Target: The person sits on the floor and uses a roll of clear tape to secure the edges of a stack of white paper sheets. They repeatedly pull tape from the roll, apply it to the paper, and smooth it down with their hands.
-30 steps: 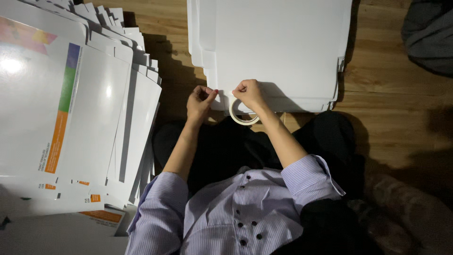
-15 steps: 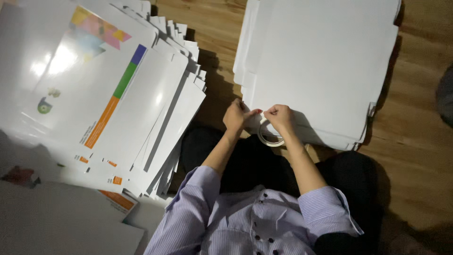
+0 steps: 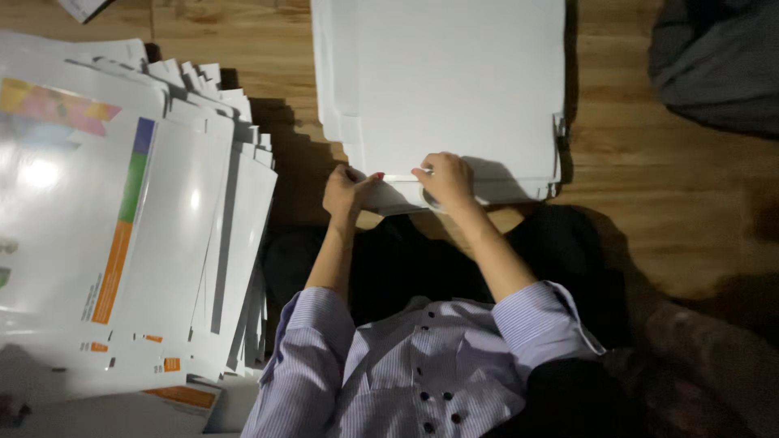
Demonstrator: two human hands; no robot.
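My left hand (image 3: 347, 191) and my right hand (image 3: 442, 178) rest on the near edge of a stack of white flat card sheets (image 3: 454, 89) lying on the wooden floor. A pale strip of tape (image 3: 399, 176) runs between them along that edge, and my left hand's fingertips pinch its end. The right hand is closed over a tape roll (image 3: 428, 200), of which only a curved rim shows under the palm. Both sleeves are striped light purple.
A large fanned pile of white printed card sheets (image 3: 122, 235) with coloured bars fills the left side. A dark grey cloth (image 3: 714, 57) lies at the top right. Wooden floor (image 3: 649, 195) shows to the right of the white stack.
The hands were close together at the tape roll; now they are apart, with a strip of tape drawn between them along the sheet's edge. The view also shifted.
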